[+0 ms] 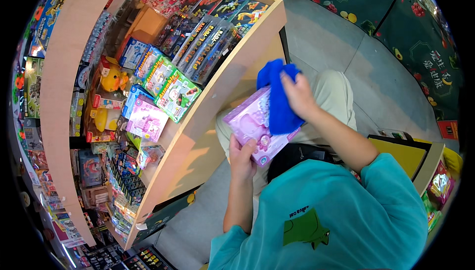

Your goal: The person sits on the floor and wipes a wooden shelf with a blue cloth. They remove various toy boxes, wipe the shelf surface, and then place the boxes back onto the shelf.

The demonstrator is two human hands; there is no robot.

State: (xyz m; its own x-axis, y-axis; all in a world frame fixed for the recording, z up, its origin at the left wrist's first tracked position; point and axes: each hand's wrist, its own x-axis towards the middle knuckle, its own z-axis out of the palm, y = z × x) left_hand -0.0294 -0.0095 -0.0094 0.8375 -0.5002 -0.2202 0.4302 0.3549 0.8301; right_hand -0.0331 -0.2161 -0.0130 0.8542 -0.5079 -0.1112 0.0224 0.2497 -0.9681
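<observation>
My left hand (243, 155) grips the near left corner of a pink and purple toy box (248, 119), thumb on its printed face. The box is tilted above my lap. A bright blue cloth (284, 108) drapes over the right part of the box and hides some of its front. Pinched in my right hand (300, 95), the cloth bunches up at the far end of the box and hangs down across its face. The fingertips of my right hand are partly hidden by the fabric.
At left a wooden display shelf (230, 66) holds boxed toys, among them green assembly toy boxes (172, 88), a pink box (147, 119) and a yellow duck toy (111, 77). Green printed panels (412, 47) line the far right. Behind my right elbow stands a yellow-topped wooden unit (399, 155).
</observation>
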